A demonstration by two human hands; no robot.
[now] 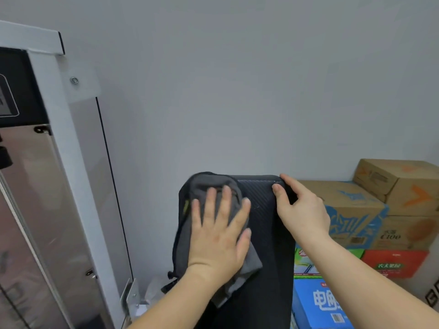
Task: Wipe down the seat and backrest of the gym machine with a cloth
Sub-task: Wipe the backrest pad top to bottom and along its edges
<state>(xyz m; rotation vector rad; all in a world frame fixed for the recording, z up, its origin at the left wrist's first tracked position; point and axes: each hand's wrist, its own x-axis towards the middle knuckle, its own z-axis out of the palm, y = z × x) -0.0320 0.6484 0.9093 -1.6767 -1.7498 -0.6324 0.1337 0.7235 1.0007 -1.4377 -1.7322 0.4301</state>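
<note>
The black ribbed backrest [266,224] of the gym machine stands upright in the middle of the view, running down out of frame. A grey cloth [209,184] lies over its upper left part. My left hand [219,229] lies flat on the cloth with fingers spread, pressing it against the pad. My right hand [300,205] grips the backrest's top right corner, thumb on the front face and fingers behind. The seat is not in view.
A tall white and silver cabinet [59,186] with a glass door fills the left side. Stacked cardboard boxes [399,186] and coloured cartons [318,305] crowd the right, close to the backrest. A plain grey wall [237,79] is behind.
</note>
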